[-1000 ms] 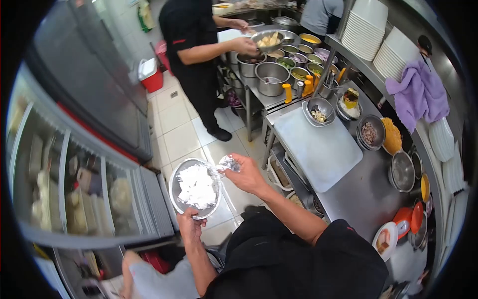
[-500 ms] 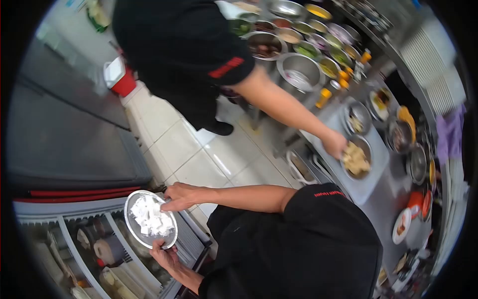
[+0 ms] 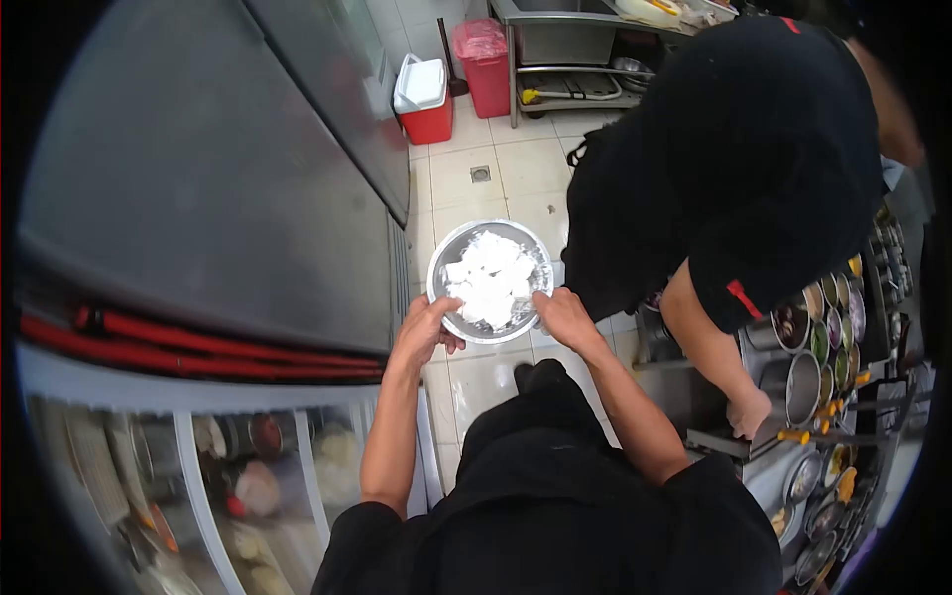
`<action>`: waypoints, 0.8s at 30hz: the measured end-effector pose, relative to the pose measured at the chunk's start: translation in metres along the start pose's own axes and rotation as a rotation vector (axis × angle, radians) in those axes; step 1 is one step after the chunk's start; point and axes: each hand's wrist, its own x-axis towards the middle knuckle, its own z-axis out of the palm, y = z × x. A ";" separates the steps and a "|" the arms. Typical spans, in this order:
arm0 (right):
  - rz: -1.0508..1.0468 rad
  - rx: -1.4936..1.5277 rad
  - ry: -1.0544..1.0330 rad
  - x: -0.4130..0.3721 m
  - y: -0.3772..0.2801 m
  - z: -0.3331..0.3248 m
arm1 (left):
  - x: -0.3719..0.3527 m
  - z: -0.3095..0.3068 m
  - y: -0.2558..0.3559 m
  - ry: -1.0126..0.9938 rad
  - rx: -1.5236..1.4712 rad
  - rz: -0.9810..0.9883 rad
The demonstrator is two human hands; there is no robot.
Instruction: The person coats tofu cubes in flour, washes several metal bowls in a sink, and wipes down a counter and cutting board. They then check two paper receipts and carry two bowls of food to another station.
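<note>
1. We see a round metal bowl (image 3: 439, 260) held over the floor tiles (image 3: 496, 169), near the middle of the view and a little toward 12 o'clock.
2. The bowl is circular, so it has no long axis. Its open face points up at the camera and the rim looks about level.
3. White chunks (image 3: 491, 278) are piled inside, filling most of the bowl.
4. The left hand (image 3: 424, 332) is closed on the rim at the bowl's 7 o'clock, thumb on top and fingers underneath. The forearm runs down toward 6 o'clock.
5. The right hand (image 3: 565, 317) is closed on the rim at the bowl's 4 o'clock, fingertips at the edge beside the chunks. Its forearm angles toward 5 o'clock with the elbow bent.
6. Both hands are holding the bowl, one on each side, with the wrists close in front of the chest.
7. A steel fridge door (image 3: 228, 169) stands at 9 o'clock of the bowl, and a glass-front chiller (image 3: 198, 476) is at 7 o'clock.
8. A co-worker in a black shirt (image 3: 734, 169) stands at 2 o'clock. Their hand (image 3: 749, 412) rests on the tabletop edge (image 3: 719, 443) at 4 o'clock, next to metal pots (image 3: 803, 387).
9. A red cooler box (image 3: 424, 99) and a red bin (image 3: 486, 50) sit on the floor at 12 o'clock.
</note>
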 end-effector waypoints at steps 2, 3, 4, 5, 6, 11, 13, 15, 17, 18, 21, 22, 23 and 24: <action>-0.058 -0.001 0.041 0.048 -0.004 -0.007 | 0.048 -0.003 0.031 -0.214 -0.083 -0.011; -0.114 -0.005 0.069 0.075 -0.003 -0.010 | 0.069 -0.011 0.040 -0.253 -0.087 -0.027; -0.125 0.000 0.069 0.098 0.000 -0.010 | 0.074 -0.017 0.050 -0.248 -0.080 -0.018; -0.182 -0.038 0.089 0.133 0.001 -0.008 | 0.086 -0.027 0.062 -0.202 -0.109 -0.023; -0.245 -0.082 0.110 0.164 -0.005 -0.012 | 0.095 -0.037 0.069 -0.156 -0.143 -0.022; -0.160 0.194 0.086 0.242 -0.057 -0.030 | 0.066 -0.119 0.018 0.184 -0.108 -0.152; -0.071 0.387 0.102 0.293 -0.069 -0.023 | 0.063 -0.154 -0.041 0.328 -0.288 -0.341; -0.017 0.489 0.097 0.352 -0.065 -0.029 | 0.072 -0.183 -0.080 0.535 -0.640 -0.842; 0.002 0.693 0.069 0.386 -0.060 -0.037 | 0.073 -0.196 -0.081 0.651 -1.057 -1.206; -0.062 0.677 0.134 0.362 -0.037 -0.013 | 0.074 -0.220 -0.142 0.599 -0.877 -1.053; -0.110 0.761 0.428 0.393 -0.014 0.030 | 0.142 -0.289 -0.267 0.540 -0.512 -0.805; -0.044 0.778 0.471 0.379 -0.036 0.017 | 0.175 -0.305 -0.295 0.520 -0.401 -0.733; -0.067 0.797 0.553 0.380 -0.043 0.007 | 0.214 -0.327 -0.315 0.495 -0.305 -0.654; -0.086 0.818 0.630 0.385 -0.049 0.002 | 0.260 -0.352 -0.325 0.478 -0.218 -0.561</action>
